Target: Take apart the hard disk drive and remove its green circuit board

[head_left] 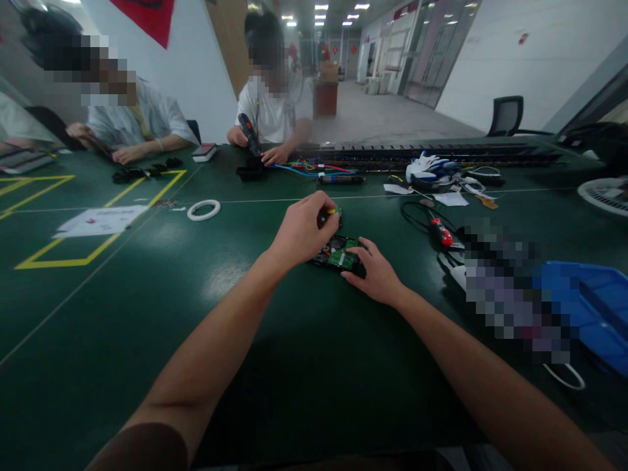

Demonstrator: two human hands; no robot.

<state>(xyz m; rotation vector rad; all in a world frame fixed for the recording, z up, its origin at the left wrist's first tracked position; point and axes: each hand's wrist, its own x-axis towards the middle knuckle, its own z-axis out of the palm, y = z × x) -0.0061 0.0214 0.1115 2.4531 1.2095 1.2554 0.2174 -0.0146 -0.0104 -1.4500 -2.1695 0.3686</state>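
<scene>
A green circuit board [342, 260] sits in a shallow black casing on the table in front of me. My right hand [375, 269] grips the casing's right end, with the thumb at the near side and the fingers over the far side. Just above the board's left part, my left hand [308, 226] is closed in a pinch. Between its fingertips shows a small dark part [338, 214] with yellow and green bits, mostly hidden by the fingers. Dark round pieces and thin wires lie in the casing's left part.
A red-and-black screwdriver [441, 232] and a blue tray [583, 307] lie to the right. Gloves [429, 169] and cables are farther back. A white tape ring [203, 210] and a paper sheet [101, 221] lie left. Across the table, a co-worker [272, 108] holds a power screwdriver [249, 134].
</scene>
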